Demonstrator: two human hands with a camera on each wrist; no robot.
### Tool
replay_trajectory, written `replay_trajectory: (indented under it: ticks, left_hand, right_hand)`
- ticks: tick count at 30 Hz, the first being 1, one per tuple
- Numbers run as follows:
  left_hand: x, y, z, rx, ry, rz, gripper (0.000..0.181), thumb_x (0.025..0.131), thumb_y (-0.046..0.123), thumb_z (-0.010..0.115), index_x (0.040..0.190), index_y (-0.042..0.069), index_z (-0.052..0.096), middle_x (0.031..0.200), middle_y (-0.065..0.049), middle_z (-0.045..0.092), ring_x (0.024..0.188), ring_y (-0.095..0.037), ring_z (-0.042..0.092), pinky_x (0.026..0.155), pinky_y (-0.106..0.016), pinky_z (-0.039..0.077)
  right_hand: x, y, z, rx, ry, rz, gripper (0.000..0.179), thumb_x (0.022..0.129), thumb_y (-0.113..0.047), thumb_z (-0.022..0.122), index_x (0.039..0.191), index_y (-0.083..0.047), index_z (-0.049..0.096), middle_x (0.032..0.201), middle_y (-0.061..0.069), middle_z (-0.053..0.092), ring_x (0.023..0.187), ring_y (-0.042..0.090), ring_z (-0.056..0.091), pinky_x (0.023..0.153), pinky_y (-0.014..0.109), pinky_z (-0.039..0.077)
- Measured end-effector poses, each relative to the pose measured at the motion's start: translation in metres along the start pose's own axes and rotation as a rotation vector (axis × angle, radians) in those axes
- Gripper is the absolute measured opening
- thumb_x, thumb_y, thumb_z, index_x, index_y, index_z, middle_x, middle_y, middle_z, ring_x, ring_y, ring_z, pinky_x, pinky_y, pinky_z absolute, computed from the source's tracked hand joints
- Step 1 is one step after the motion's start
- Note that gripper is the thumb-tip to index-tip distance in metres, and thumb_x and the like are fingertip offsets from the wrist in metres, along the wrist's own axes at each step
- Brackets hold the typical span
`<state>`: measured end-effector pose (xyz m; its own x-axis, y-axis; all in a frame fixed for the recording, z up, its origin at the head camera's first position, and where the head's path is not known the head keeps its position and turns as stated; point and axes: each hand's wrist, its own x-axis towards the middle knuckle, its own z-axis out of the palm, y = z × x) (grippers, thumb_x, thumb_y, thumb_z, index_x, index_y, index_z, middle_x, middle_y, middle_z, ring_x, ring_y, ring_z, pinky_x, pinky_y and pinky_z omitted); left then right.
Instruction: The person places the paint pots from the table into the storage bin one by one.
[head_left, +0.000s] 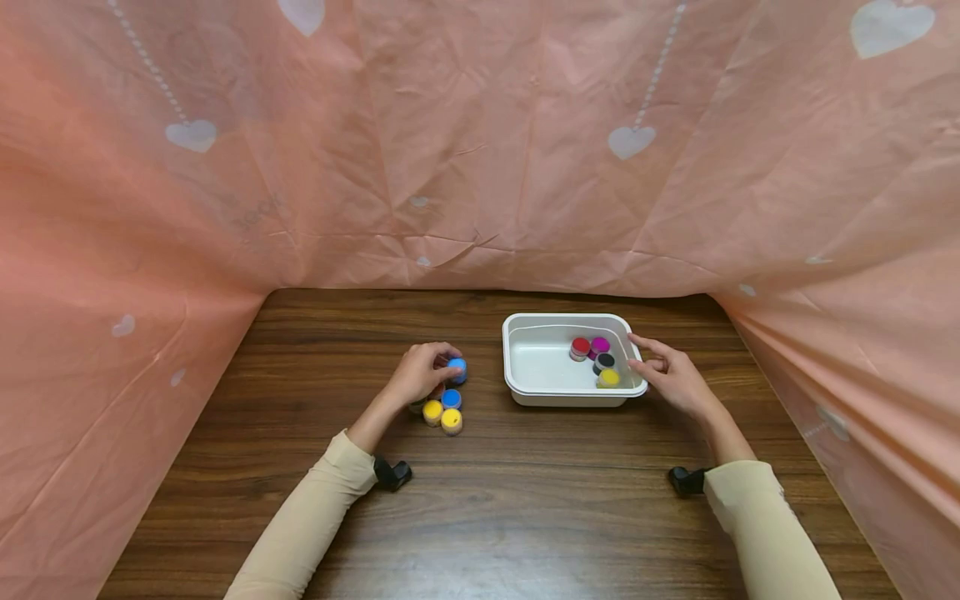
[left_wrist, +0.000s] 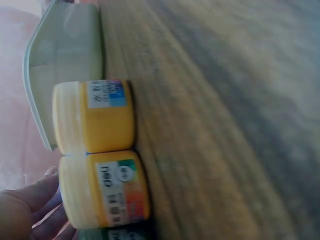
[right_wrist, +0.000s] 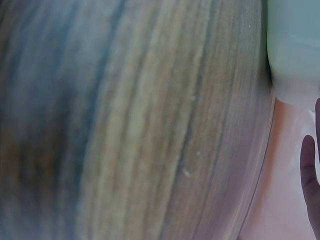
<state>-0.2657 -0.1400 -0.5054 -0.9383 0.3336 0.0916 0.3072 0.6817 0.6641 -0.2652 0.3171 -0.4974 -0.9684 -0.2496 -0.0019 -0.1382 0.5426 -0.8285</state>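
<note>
In the head view my left hand point(head_left: 420, 372) pinches a blue-topped paint jar point(head_left: 457, 371) between thumb and fingers. Close below it stand another blue jar point(head_left: 451, 400) and two yellow jars point(head_left: 452, 422), with others partly hidden under the hand. The left wrist view shows the labelled yellow paint jars point(left_wrist: 110, 117) side by side, a dark green jar point(left_wrist: 117, 234) at the bottom edge. My right hand point(head_left: 675, 379) is at the right rim of a white plastic tray point(head_left: 555, 392), thumb and forefinger extended to the rim. Inside the tray are red point(head_left: 580, 348), magenta, black and yellow jars.
The dark wooden table point(head_left: 495, 517) carries the tray right of centre and the loose jars left of it. A pink curtain point(head_left: 465, 150) with white hearts hangs behind and on both sides. Black wrist-camera mounts point(head_left: 392, 475) sit at both sleeves.
</note>
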Motion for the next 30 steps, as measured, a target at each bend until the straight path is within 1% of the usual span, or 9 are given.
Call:
replay_trajectory:
  ticks: [3,7,11,14,20,28,30]
  left_hand:
    - [0.001,0.005,-0.002,0.005,0.018,0.018,0.027,0.099,0.024,0.072,0.12,0.008,0.074,0.117,-0.01,0.076,0.102,-0.025,0.074,0.091,-0.042,0.06]
    - [0.003,0.013,-0.004,0.002,0.033,0.028,0.029,0.099,0.027,0.072,0.122,0.009,0.074,0.116,-0.007,0.076,0.101,-0.023,0.074,0.09,-0.041,0.06]
    - [0.005,0.025,-0.005,-0.013,0.035,0.046,0.031,0.1,0.027,0.07,0.124,0.008,0.073,0.117,-0.007,0.075,0.102,-0.023,0.074,0.09,-0.04,0.06]
    - [0.007,0.036,-0.004,-0.03,0.036,0.071,0.03,0.1,0.025,0.07,0.124,0.008,0.072,0.117,-0.007,0.075,0.103,-0.022,0.073,0.09,-0.037,0.06]
    - [0.013,0.054,-0.001,-0.054,0.045,0.133,0.029,0.099,0.022,0.071,0.124,0.006,0.072,0.113,-0.007,0.074,0.1,-0.021,0.072,0.088,-0.033,0.06]
    - [0.023,0.07,0.008,-0.091,0.04,0.196,0.027,0.098,0.023,0.073,0.12,0.009,0.074,0.111,-0.005,0.074,0.099,-0.017,0.071,0.087,-0.028,0.06]
    - [0.026,0.074,0.01,-0.102,0.033,0.21,0.027,0.098,0.023,0.073,0.121,0.007,0.074,0.111,-0.005,0.074,0.099,-0.017,0.071,0.087,-0.028,0.059]
  right_hand:
    - [0.0,0.0,0.0,0.009,-0.003,0.003,0.059,0.106,-0.026,0.062,0.158,-0.007,0.042,0.097,0.027,0.075,0.073,0.003,0.063,0.064,0.027,0.056]
    - [0.0,0.0,0.0,0.017,-0.004,0.007,0.06,0.105,-0.026,0.063,0.158,-0.006,0.041,0.1,0.029,0.075,0.075,0.003,0.064,0.065,0.028,0.058]
    - [0.0,0.0,-0.001,0.002,0.0,0.007,0.06,0.105,-0.027,0.063,0.158,-0.006,0.042,0.101,0.029,0.075,0.076,0.003,0.064,0.065,0.028,0.057]
    - [0.0,0.0,-0.001,-0.008,0.0,0.004,0.06,0.106,-0.027,0.062,0.158,-0.006,0.042,0.1,0.028,0.075,0.076,0.002,0.063,0.064,0.027,0.055]
    - [0.0,0.001,-0.001,-0.003,0.0,-0.001,0.06,0.106,-0.027,0.062,0.158,-0.006,0.042,0.098,0.027,0.075,0.074,0.002,0.062,0.064,0.028,0.055]
    - [0.0,0.0,0.001,0.03,-0.005,0.013,0.06,0.106,-0.025,0.062,0.158,-0.005,0.041,0.1,0.028,0.075,0.077,0.004,0.066,0.068,0.031,0.06]
    - [0.0,0.0,0.001,0.033,-0.006,0.014,0.06,0.106,-0.025,0.062,0.158,-0.005,0.041,0.101,0.029,0.075,0.078,0.005,0.066,0.068,0.031,0.061]
